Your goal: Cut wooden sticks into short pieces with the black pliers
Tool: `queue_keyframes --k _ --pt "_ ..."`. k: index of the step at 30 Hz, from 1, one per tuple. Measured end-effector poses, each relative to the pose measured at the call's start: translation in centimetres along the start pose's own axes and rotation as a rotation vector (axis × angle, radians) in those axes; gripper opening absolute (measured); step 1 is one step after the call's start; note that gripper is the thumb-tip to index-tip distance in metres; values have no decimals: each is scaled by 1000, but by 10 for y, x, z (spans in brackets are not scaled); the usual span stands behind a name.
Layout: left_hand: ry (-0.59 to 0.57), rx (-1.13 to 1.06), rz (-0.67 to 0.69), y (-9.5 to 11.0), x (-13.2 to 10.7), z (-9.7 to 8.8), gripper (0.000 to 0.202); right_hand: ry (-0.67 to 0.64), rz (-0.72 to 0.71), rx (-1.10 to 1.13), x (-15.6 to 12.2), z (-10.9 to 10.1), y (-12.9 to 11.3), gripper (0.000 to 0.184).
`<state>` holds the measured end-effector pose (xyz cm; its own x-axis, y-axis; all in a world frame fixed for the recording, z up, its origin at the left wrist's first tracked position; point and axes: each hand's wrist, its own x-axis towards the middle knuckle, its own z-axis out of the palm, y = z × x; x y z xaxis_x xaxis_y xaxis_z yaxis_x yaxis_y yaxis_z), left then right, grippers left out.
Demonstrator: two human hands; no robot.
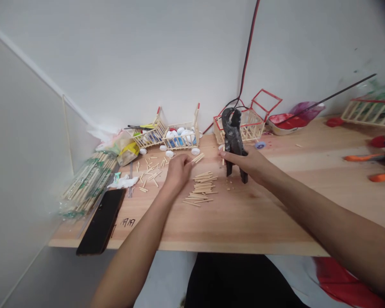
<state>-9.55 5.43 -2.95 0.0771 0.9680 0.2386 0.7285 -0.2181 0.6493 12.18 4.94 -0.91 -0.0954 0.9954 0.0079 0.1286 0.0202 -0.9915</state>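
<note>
Left hand [178,171]: fingers closed on a few short wooden sticks [199,158], ends pointing rightward, toward the cutter. Right hand [253,163]: clamped around a black hand cutter [233,139], head uppermost in view. Stick pile [204,186]: on the tabletop [244,231], nearer the left hand, lengths lying crosswise. Wheeled stick cart [181,148], beyond left hand: white and blue pieces. Red-trimmed cart [254,139], behind cutter: contents unclear. Shallow dish [289,131], farther right: red paint-like substance. Clear packet [90,184], far left: long sticks.

The scuffed black handheld cutter [233,137] is held nearly upright, curved head topmost, handles spread below, at one o'clock from the loose stack of short, pale wooden sticks [204,187] lying flat, roughly crosswise; a few matching pale sticks [198,158], pinched together, slant at twelve o'clock.
</note>
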Motion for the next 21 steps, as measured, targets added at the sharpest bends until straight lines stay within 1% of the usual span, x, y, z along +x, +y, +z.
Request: queue_keyframes --k 2,4,6,7,9,13,16,21 --pt "-56 -338 -99 6 -1 2 16 -6 -7 -12 0 1 1 31" --pt "-159 -656 -164 13 -2 6 26 -16 -47 -17 0 3 3 32" --pt "-239 -877 -203 21 -5 11 36 -19 -83 -29 -1 5 6 34" --pt "-261 -939 -215 24 -7 13 39 -15 -90 -41 -1 5 7 35" --pt "-279 -994 -240 31 -10 17 42 -11 -96 -64 -3 7 7 39" --pt "-300 -1021 -270 39 -12 20 43 -31 -89 -82 -7 10 5 42" --pt "-298 -1055 -285 40 -13 19 42 -39 -79 -41 -8 11 4 42" --pt "-297 -1119 -340 37 -15 17 40 -14 -52 34 -2 10 10 44"
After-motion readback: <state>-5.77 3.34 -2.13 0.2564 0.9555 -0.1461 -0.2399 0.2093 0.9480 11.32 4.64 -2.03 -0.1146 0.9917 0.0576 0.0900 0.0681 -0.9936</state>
